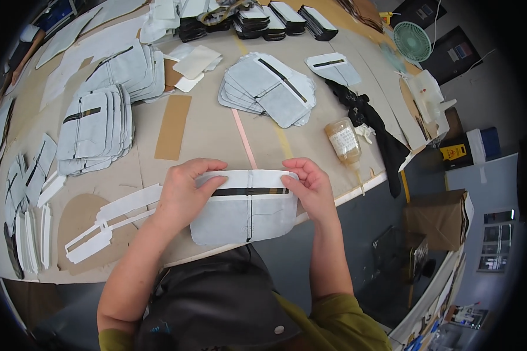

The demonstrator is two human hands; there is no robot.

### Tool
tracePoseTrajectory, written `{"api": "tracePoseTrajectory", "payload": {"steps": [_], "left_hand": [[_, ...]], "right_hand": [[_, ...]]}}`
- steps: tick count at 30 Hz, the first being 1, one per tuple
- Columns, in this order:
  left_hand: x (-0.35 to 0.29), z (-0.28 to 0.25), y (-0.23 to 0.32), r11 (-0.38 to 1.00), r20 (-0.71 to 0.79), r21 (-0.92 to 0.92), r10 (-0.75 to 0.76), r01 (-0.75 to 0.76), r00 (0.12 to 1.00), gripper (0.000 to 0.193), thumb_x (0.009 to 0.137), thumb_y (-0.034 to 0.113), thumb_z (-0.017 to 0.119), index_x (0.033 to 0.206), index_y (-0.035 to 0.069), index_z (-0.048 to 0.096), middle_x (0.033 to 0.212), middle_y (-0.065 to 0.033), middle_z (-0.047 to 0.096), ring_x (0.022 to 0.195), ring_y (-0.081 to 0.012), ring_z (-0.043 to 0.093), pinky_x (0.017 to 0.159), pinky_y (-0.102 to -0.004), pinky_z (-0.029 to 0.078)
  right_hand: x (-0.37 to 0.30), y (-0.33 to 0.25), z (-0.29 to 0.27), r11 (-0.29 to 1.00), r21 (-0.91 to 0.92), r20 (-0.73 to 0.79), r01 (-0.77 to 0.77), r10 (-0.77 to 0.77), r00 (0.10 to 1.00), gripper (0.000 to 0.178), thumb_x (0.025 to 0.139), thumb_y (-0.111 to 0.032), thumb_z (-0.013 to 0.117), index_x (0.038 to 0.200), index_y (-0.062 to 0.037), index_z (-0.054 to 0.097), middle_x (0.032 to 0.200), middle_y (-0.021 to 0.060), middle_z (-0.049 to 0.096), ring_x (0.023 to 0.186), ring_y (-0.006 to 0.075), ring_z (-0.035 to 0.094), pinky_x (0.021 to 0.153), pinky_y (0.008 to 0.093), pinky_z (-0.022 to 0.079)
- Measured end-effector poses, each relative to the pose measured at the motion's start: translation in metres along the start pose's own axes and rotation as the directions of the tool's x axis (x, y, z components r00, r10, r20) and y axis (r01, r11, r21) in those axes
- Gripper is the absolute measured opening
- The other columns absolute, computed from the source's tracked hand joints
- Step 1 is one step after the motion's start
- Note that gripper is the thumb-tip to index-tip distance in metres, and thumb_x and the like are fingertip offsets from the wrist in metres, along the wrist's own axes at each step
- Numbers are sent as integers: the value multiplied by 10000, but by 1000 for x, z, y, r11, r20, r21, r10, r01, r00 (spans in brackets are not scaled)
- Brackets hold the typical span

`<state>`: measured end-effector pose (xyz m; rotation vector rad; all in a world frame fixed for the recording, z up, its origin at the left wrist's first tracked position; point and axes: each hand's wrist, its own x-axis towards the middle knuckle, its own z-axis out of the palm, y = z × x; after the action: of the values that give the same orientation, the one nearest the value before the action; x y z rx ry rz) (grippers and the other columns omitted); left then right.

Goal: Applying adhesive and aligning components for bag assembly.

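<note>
A pale grey fabric panel [222, 219] with rounded lower corners is held at the table's near edge. Across it runs a dark zipper-like band [234, 191], and a dark seam goes down its middle. My left hand [184, 190] pinches the panel's upper left corner between thumb and fingers. At the upper right corner my right hand [311, 186] grips in the same way. Between the two hands a white strip [257, 175] lies along the top edge. Left of my left forearm are white cut-out templates [123, 205] on a brown rounded board [85, 219].
Stacks of similar panels lie ahead [269, 88] and to the left [91, 128]. A brown card strip [173, 127] is between them. On the right stand a glue bottle [344, 143] with its nozzle toward the table edge and a bunched black cloth [380, 131]. A green fan [411, 42] is beyond.
</note>
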<state>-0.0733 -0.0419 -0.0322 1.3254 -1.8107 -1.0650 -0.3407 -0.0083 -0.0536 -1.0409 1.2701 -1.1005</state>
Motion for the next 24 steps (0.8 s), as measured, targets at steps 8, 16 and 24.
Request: {"api": "tracePoseTrajectory", "payload": {"steps": [8,16,24], "left_hand": [[-15,46,11,831,24,313,477,-460,879,368,792,-37,685,1151,39,662,1163,-113,663,1088,-317,616,952,-398,488],[-22,74,6,867,151,254,402,-428,903,433,819,-2,688,1242,30,604,1164,-136,663,1093,-332,606,985,-450,473],[-32,74,1,839,176,305,416,-451,892,538,822,83,736,1328,31,560,1231,-153,650,1149,-359,589,1032,-475,453]], "right_hand": [[1,2,-4,998,-13,10,-57,57,998,334,886,44,695,1198,9,582,994,58,715,850,69,664,756,202,523],[1,8,-5,995,-98,25,-2,5,1000,335,838,90,703,1145,-3,608,929,41,693,814,64,646,680,198,506],[-1,-1,-12,995,-91,90,-46,54,995,387,841,94,690,1200,7,575,990,56,695,858,88,659,722,229,526]]}}
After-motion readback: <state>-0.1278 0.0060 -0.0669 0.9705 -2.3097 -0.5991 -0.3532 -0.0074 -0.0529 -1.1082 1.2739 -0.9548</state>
